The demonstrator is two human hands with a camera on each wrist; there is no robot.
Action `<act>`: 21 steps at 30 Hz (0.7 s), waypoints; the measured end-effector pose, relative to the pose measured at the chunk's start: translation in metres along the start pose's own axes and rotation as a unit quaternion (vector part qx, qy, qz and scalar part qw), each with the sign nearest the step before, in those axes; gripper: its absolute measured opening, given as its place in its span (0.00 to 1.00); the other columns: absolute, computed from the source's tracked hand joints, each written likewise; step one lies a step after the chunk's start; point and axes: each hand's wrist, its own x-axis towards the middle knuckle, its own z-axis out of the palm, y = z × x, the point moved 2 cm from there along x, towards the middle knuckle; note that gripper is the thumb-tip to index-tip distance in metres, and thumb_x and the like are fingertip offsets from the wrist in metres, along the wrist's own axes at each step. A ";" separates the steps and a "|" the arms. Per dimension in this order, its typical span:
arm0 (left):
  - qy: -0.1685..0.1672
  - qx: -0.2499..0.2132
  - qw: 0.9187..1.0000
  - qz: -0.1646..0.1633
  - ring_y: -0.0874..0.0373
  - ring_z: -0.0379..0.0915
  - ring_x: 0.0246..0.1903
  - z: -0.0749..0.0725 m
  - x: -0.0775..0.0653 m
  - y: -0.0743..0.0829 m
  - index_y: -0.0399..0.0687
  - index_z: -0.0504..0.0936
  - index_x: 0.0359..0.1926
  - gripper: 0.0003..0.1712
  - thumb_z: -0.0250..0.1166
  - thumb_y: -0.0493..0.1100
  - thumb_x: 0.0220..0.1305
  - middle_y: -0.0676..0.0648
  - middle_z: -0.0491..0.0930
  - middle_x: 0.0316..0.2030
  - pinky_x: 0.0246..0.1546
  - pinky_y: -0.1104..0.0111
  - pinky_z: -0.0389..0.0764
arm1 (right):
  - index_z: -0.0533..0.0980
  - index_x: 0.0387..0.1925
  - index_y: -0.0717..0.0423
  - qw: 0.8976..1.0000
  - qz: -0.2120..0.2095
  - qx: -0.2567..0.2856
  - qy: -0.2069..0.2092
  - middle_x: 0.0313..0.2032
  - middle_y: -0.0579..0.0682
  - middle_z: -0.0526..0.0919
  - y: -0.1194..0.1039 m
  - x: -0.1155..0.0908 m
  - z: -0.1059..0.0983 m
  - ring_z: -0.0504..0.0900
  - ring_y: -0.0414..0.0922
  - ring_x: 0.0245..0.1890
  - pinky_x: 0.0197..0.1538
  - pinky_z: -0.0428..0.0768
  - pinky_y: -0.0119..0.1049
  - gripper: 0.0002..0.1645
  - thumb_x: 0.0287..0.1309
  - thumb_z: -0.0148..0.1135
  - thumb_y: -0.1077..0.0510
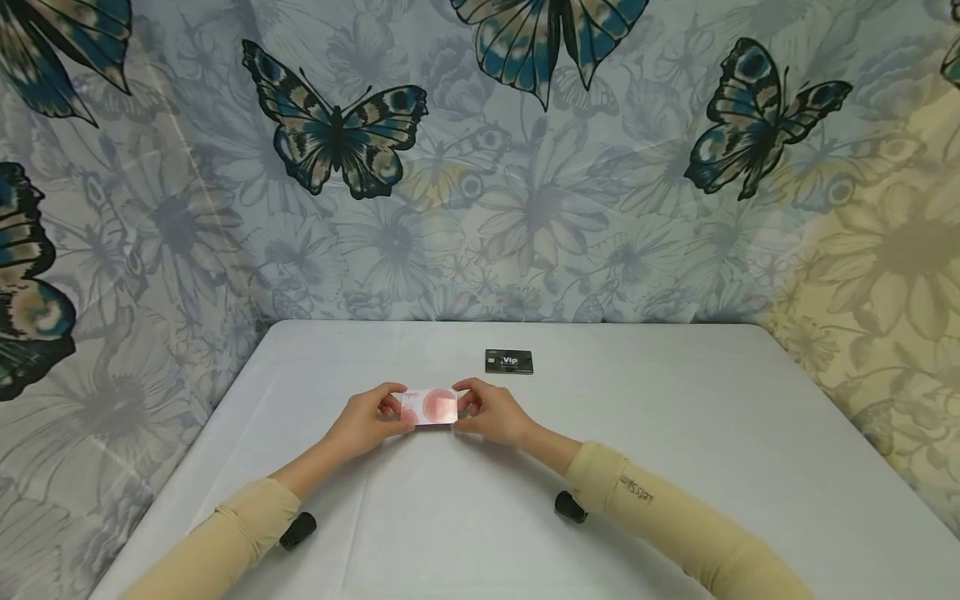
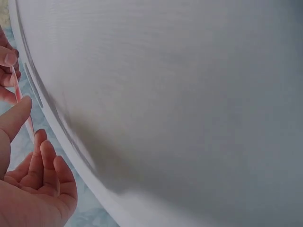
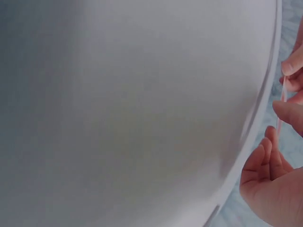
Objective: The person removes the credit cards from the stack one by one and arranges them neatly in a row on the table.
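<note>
While the left grip [image 1: 365, 422] and right grip [image 1: 495, 412] pinch its ends, a pinkish card [image 1: 430, 407] spans between them

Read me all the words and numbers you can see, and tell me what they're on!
"Vip": on the black card.
"LETSSLIM": on the right sleeve, upside down in the head view.
Pink-and-white card: letters near its top edge, too small and blurred to read.
I can't read any numbers.
</note>
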 end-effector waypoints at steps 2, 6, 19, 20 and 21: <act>0.001 0.003 1.000 0.002 0.57 0.73 0.37 -0.004 -0.004 -0.003 0.40 0.76 0.58 0.32 0.76 0.43 0.53 0.55 0.77 0.33 0.37 0.64 0.74 | 0.74 0.55 0.62 1.000 0.001 0.000 -0.003 0.34 0.48 0.83 -0.003 0.002 0.004 0.73 0.37 0.28 0.34 0.72 0.29 0.31 0.47 0.74 0.65; -0.003 0.013 1.000 0.007 0.57 0.73 0.37 -0.013 -0.010 -0.009 0.39 0.76 0.57 0.32 0.76 0.43 0.53 0.55 0.77 0.33 0.38 0.63 0.75 | 0.74 0.55 0.62 1.000 -0.005 -0.003 -0.010 0.34 0.48 0.83 -0.008 0.005 0.013 0.72 0.36 0.27 0.33 0.72 0.28 0.31 0.48 0.74 0.65; -0.034 0.018 0.999 -0.010 0.55 0.73 0.38 -0.041 -0.031 -0.033 0.35 0.75 0.59 0.34 0.75 0.45 0.54 0.52 0.78 0.37 0.39 0.63 0.76 | 0.74 0.55 0.59 0.998 -0.006 -0.024 -0.054 0.35 0.47 0.83 -0.026 0.020 0.043 0.72 0.35 0.26 0.35 0.72 0.29 0.29 0.51 0.74 0.59; -0.036 0.019 0.999 -0.012 0.55 0.73 0.38 -0.043 -0.033 -0.035 0.35 0.75 0.59 0.34 0.75 0.45 0.54 0.52 0.78 0.37 0.39 0.63 0.76 | 0.74 0.54 0.59 0.998 -0.004 -0.027 -0.056 0.35 0.47 0.83 -0.027 0.022 0.046 0.72 0.35 0.26 0.35 0.72 0.28 0.29 0.51 0.74 0.58; -0.037 0.020 0.999 -0.015 0.55 0.73 0.38 -0.045 -0.034 -0.036 0.35 0.75 0.59 0.34 0.75 0.45 0.54 0.52 0.78 0.37 0.39 0.63 0.76 | 0.74 0.54 0.59 0.998 -0.004 -0.029 -0.059 0.35 0.47 0.83 -0.029 0.023 0.048 0.72 0.35 0.26 0.35 0.72 0.28 0.29 0.51 0.74 0.58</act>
